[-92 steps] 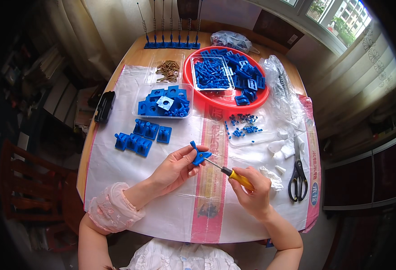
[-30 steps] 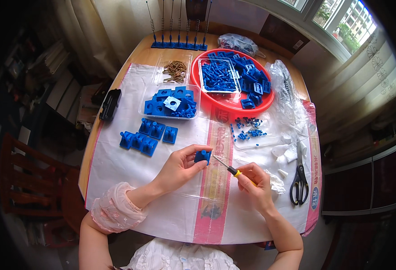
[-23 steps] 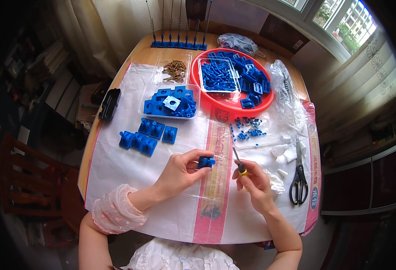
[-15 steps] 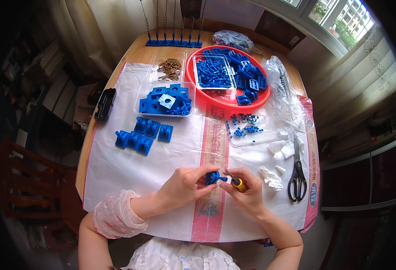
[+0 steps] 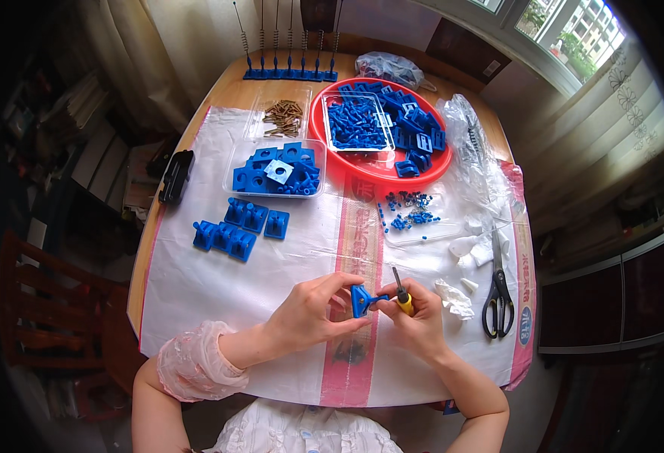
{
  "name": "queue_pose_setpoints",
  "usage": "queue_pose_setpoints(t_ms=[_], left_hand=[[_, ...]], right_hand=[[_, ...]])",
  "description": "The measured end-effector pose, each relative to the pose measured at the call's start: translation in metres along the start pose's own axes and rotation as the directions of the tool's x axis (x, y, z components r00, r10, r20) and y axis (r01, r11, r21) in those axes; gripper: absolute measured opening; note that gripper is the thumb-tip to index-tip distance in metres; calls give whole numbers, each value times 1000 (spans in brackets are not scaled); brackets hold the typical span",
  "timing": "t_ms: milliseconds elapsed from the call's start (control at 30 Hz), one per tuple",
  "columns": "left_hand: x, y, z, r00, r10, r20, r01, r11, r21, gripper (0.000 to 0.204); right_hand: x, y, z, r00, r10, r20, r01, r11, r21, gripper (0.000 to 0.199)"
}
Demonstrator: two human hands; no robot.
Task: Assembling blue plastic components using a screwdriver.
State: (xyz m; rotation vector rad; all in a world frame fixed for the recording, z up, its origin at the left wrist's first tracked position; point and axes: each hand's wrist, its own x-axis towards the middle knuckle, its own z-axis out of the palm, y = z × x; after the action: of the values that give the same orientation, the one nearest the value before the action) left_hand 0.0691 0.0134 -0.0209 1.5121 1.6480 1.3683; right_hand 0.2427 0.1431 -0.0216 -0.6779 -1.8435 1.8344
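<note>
My left hand (image 5: 307, 311) is closed around the edges of a small blue plastic bracket (image 5: 359, 300), above the near middle of the sheet. A short blue peg (image 5: 379, 299) sticks out of the bracket to the right, and the fingertips of my right hand (image 5: 416, 321) touch its end. That same right hand grips a screwdriver (image 5: 405, 300) with a yellow and black handle, its tip pointing up and away from the bracket. Farther left on the sheet stand several blue bracket assemblies (image 5: 235, 241).
A clear box (image 5: 234, 185) of blue plates lies behind the assemblies, near a tray with brass-coloured screws (image 5: 282, 119). Behind right is a red basin (image 5: 430, 178) of blue parts. Small blue pieces and nuts (image 5: 411, 211) lie in front of it. Black-handled scissors (image 5: 498, 302) rest at right.
The bracket has turned in my left fingers and now shows a different side. My right hand has tilted the screwdriver more upright, its tip farther from the bracket.
</note>
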Motion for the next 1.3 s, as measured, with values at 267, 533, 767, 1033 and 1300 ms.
queue_pose_setpoints(t_ms=[267,533,767,1033,1300], left_hand=[[-1,-2,-1,999,-19,44,19,1000,-1,48],[0,-2,-4,999,30,45,-31,999,15,47],[1,2,-7,997,-30,71,28,999,29,47],[1,-6,-8,992,5,125,-6,1000,12,50],[3,-1,-9,968,98,233,-106,994,22,49]], right_hand=[[-2,-3,-4,999,1,42,4,994,-110,12],[-3,0,-3,999,-32,26,34,996,-84,11],[-2,-5,-6,986,-159,59,169,945,-281,15],[-4,-2,-5,969,-228,90,245,916,-317,17],[-7,-6,-7,984,-136,116,167,934,-316,15]])
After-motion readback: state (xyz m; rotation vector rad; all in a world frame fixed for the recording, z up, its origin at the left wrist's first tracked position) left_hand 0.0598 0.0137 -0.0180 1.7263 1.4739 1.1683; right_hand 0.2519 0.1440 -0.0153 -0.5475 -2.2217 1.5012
